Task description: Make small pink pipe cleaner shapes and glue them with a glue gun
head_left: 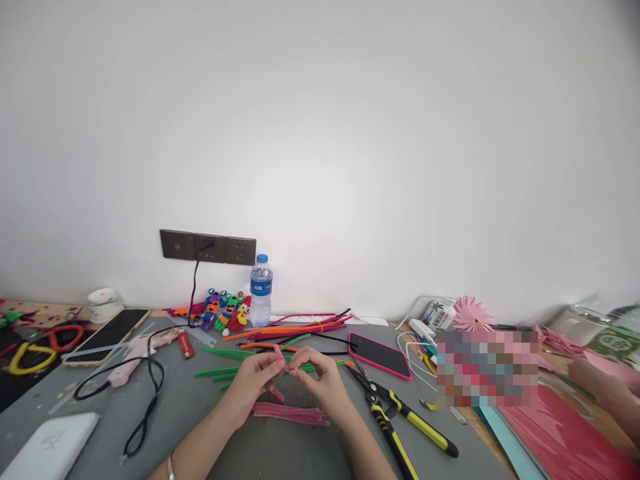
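Observation:
Both of my hands meet over the middle of the grey mat. Between the thumb and fingers of my left hand is a pink pipe cleaner, its folded fuzzy lengths showing above and below the fingers. My right hand pinches the same pipe cleaner at its right side; the exact spot is partly hidden by the fingertips. Just below the hands lies a bundle of pink pipe cleaners. Green pipe cleaners are spread behind my left hand, and orange ones lie farther back.
Yellow-and-black pliers lie right of my hands, below a pink-edged phone. A water bottle stands by the wall. Leftward are a corded pink glue gun, a lighter and a white box. Another person's hand is far right.

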{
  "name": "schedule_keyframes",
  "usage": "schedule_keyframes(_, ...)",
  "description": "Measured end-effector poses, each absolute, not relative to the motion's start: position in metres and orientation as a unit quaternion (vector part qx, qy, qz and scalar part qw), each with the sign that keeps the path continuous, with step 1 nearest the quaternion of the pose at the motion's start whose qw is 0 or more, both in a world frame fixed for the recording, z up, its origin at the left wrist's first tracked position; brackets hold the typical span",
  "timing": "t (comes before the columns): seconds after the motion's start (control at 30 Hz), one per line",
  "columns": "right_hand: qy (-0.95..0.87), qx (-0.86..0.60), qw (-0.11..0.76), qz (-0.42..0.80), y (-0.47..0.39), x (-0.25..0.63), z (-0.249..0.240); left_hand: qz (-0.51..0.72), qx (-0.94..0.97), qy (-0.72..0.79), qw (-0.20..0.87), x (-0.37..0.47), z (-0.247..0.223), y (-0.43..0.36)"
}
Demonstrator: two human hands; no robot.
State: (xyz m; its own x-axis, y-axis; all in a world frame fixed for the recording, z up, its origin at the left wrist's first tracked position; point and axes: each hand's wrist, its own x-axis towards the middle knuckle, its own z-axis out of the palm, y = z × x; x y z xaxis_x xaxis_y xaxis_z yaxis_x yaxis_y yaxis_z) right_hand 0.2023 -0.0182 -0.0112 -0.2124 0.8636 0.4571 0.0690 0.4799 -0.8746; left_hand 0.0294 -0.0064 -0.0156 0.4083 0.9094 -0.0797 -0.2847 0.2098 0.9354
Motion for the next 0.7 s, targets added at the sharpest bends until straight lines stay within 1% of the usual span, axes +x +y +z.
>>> schedule_keyframes(0.2,-0.661,-0.294,0.512,0.462,-0.018,0.207,-0.013,0.318,0.548,0.316,0.706,0.019,-0.004,-0.008)
schedule_keyframes(0.4,-0.640,-0.265,0.453,0.562,-0.023,0.206,-0.004,0.229,0.613,0.337,0.677,0.014,0.005,-0.011)
schedule_keyframes(0.53,-0.617,-0.254,0.428,0.610,-0.025,0.206,-0.005,0.223,0.634,0.311,0.672,0.015,0.004,-0.012)
schedule_keyframes(0.7,-0.552,-0.227,0.392,0.700,-0.025,0.207,-0.013,0.205,0.632,0.302,0.683,0.015,0.003,-0.014)
